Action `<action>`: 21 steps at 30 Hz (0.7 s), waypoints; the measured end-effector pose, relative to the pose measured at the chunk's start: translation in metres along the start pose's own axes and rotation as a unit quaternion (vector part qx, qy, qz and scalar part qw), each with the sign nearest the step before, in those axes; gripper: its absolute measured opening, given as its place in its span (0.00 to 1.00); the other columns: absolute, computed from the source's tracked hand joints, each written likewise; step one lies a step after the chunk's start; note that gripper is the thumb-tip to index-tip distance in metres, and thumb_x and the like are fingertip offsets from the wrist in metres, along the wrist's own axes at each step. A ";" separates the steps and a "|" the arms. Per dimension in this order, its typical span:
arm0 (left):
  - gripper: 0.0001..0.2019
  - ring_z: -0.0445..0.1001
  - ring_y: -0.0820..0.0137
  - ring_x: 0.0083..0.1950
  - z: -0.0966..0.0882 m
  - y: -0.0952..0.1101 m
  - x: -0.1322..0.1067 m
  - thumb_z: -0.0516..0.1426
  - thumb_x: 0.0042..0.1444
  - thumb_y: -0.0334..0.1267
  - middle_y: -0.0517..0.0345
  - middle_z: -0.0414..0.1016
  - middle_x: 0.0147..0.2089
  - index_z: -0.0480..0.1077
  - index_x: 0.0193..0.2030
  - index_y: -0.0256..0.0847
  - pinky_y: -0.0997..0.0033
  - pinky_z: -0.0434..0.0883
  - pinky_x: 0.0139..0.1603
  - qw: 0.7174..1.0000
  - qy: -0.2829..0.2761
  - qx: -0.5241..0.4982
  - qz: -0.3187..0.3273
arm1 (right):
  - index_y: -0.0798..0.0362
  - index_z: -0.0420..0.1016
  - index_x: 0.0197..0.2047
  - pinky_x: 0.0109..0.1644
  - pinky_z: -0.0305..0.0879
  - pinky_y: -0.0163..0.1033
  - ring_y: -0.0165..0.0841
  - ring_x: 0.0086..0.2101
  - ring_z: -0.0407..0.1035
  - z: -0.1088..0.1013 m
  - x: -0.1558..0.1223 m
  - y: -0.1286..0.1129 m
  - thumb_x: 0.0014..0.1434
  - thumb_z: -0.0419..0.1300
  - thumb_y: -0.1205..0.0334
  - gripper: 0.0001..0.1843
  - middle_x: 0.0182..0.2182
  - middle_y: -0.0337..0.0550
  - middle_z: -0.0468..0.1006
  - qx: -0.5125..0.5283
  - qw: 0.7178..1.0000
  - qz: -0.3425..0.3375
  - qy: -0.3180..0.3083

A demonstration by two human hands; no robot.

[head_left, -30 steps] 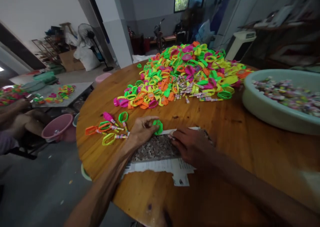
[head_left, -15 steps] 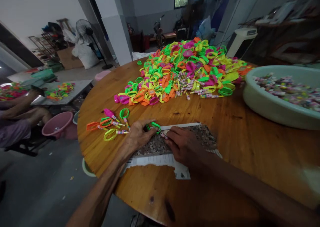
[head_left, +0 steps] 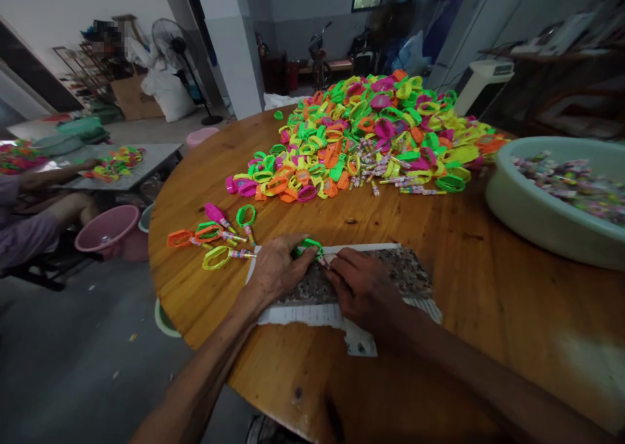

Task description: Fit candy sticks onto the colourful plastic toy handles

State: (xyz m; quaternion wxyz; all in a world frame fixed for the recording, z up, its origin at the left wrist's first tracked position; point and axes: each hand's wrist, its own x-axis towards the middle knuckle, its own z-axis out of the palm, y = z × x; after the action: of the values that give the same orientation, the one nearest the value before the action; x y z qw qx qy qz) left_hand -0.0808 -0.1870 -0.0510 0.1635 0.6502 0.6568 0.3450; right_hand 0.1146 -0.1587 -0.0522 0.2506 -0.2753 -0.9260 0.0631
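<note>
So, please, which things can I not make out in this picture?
All in the head view:
Green band: partly hidden by the left hand.
Patterned stick: right end hidden by the right hand.
Pale basin: right side cut off by picture edge.
Paper: print too small to read.

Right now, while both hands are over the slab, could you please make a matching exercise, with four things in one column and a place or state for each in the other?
Column 1
1. Camera wearer's left hand
2. Speckled slab
3. Large pale green basin
4. Heap of bright bands

Column 2
A. Lies on white paper
B. Far side of the wooden table
C. Holds a green band
D. Contains small colourful pieces

Right pairs: 1-C, 2-A, 3-D, 4-B
</note>
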 end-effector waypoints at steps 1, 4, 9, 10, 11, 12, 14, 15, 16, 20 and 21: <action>0.13 0.73 0.70 0.33 0.000 0.001 0.000 0.56 0.62 0.44 0.58 0.79 0.33 0.79 0.45 0.43 0.70 0.66 0.36 1.000 -0.002 0.001 -0.001 | 0.57 0.73 0.36 0.40 0.59 0.40 0.35 0.36 0.65 0.000 0.000 -0.001 0.67 0.50 0.67 0.12 0.34 0.47 0.71 -0.009 1.000 -0.007 0.001; 0.11 0.72 0.70 0.33 -0.002 0.003 0.000 0.56 0.62 0.44 0.60 0.77 0.32 0.79 0.42 0.43 0.71 0.65 0.36 1.000 -0.010 0.009 -0.006 | 0.57 0.73 0.35 0.39 0.59 0.41 0.37 0.36 0.65 0.000 -0.001 -0.005 0.65 0.51 0.69 0.11 0.34 0.49 0.71 -0.046 0.999 -0.022 0.001; 0.13 0.72 0.70 0.34 -0.002 0.004 0.001 0.55 0.63 0.45 0.60 0.76 0.31 0.77 0.37 0.42 0.70 0.64 0.36 0.999 -0.027 0.022 -0.012 | 0.57 0.72 0.32 0.39 0.61 0.43 0.38 0.35 0.64 0.002 -0.002 -0.008 0.64 0.51 0.70 0.11 0.33 0.50 0.70 -0.065 0.998 -0.024 0.006; 0.13 0.72 0.70 0.34 -0.002 0.004 0.001 0.55 0.63 0.45 0.59 0.77 0.32 0.77 0.37 0.42 0.70 0.65 0.36 0.999 -0.029 0.022 -0.013 | 0.58 0.72 0.32 0.39 0.61 0.43 0.38 0.35 0.65 0.002 -0.002 -0.008 0.64 0.51 0.70 0.11 0.33 0.51 0.70 -0.057 0.998 -0.025 0.010; 0.13 0.73 0.70 0.35 -0.002 0.003 0.001 0.55 0.63 0.45 0.58 0.77 0.33 0.77 0.38 0.42 0.70 0.66 0.37 0.999 -0.028 0.020 -0.013 | 0.58 0.73 0.33 0.39 0.61 0.43 0.38 0.35 0.65 0.003 -0.002 -0.007 0.64 0.52 0.70 0.11 0.33 0.51 0.71 -0.044 0.999 -0.026 0.018; 0.13 0.73 0.69 0.36 -0.001 0.003 0.001 0.55 0.63 0.45 0.58 0.78 0.34 0.78 0.39 0.42 0.70 0.66 0.38 0.999 -0.027 0.019 -0.013 | 0.58 0.73 0.34 0.40 0.62 0.43 0.38 0.36 0.65 0.003 -0.002 -0.006 0.65 0.52 0.70 0.11 0.34 0.51 0.71 -0.028 0.999 -0.025 0.029; 0.13 0.74 0.68 0.37 0.000 0.001 0.000 0.55 0.63 0.45 0.56 0.78 0.35 0.78 0.40 0.42 0.69 0.67 0.40 1.000 -0.021 0.019 -0.003 | 0.59 0.74 0.36 0.41 0.63 0.43 0.37 0.36 0.65 0.003 -0.002 -0.005 0.66 0.52 0.69 0.10 0.34 0.50 0.71 0.008 0.999 -0.014 0.051; 0.12 0.74 0.68 0.37 0.000 0.001 0.000 0.55 0.63 0.45 0.56 0.78 0.35 0.78 0.40 0.41 0.69 0.67 0.40 1.000 -0.019 0.018 0.004 | 0.60 0.75 0.38 0.41 0.63 0.42 0.37 0.36 0.66 0.003 -0.002 -0.005 0.66 0.52 0.69 0.10 0.35 0.50 0.71 0.020 0.998 -0.007 0.056; 0.12 0.74 0.68 0.37 0.000 0.000 0.000 0.55 0.63 0.44 0.56 0.78 0.35 0.77 0.40 0.41 0.69 0.67 0.40 1.000 -0.019 0.018 0.009 | 0.60 0.75 0.38 0.40 0.63 0.42 0.37 0.36 0.66 0.003 -0.002 -0.005 0.66 0.52 0.69 0.10 0.35 0.50 0.71 0.025 0.998 -0.003 0.055; 0.11 0.72 0.70 0.35 -0.001 0.000 -0.001 0.55 0.64 0.43 0.57 0.75 0.33 0.75 0.36 0.41 0.69 0.66 0.37 1.000 -0.018 0.018 0.016 | 0.59 0.74 0.37 0.39 0.62 0.43 0.38 0.36 0.65 0.000 -0.002 -0.006 0.65 0.52 0.70 0.10 0.34 0.50 0.71 -0.002 1.000 -0.014 0.025; 0.11 0.71 0.70 0.34 -0.001 0.001 -0.001 0.55 0.64 0.43 0.58 0.75 0.32 0.75 0.35 0.40 0.70 0.65 0.37 1.000 -0.018 0.019 0.016 | 0.59 0.74 0.36 0.39 0.61 0.44 0.38 0.36 0.64 -0.001 -0.001 -0.006 0.64 0.52 0.71 0.10 0.34 0.50 0.70 -0.014 1.000 -0.017 0.017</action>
State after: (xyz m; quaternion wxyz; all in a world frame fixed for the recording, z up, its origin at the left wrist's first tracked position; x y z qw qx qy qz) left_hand -0.0811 -0.1883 -0.0499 0.1576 0.6697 0.6499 0.3228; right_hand 0.1132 -0.1644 -0.0507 0.2637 -0.2642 -0.9268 0.0411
